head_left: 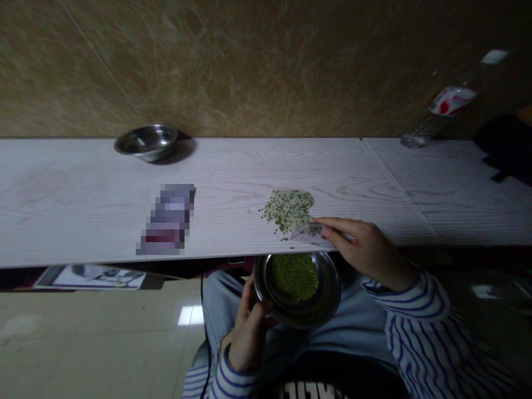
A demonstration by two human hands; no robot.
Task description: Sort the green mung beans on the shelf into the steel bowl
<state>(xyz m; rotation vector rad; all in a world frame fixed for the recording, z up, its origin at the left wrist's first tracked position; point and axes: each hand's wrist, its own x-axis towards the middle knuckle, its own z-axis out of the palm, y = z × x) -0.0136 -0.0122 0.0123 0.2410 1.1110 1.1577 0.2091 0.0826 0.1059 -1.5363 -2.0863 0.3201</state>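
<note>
Pale wood-grain tabletop (224, 166) against a brown marbled wall (249, 66), tiled floor (103, 343) below.

Below the desk's (224, 227) near edge, I have my left hand (250, 332) curled; above it, my right hand (366, 249) pinches, forefinger extended.

Head view: above the lap (353, 327), facing forward and down.
Table (233, 166): close, nine to three o'clock.
Wall (249, 66): farther, twelve o'clock.

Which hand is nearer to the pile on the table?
Right. The right hand is beside the pile, at its near right; the left hand is farther off, holding the bowl below the table edge.
</note>
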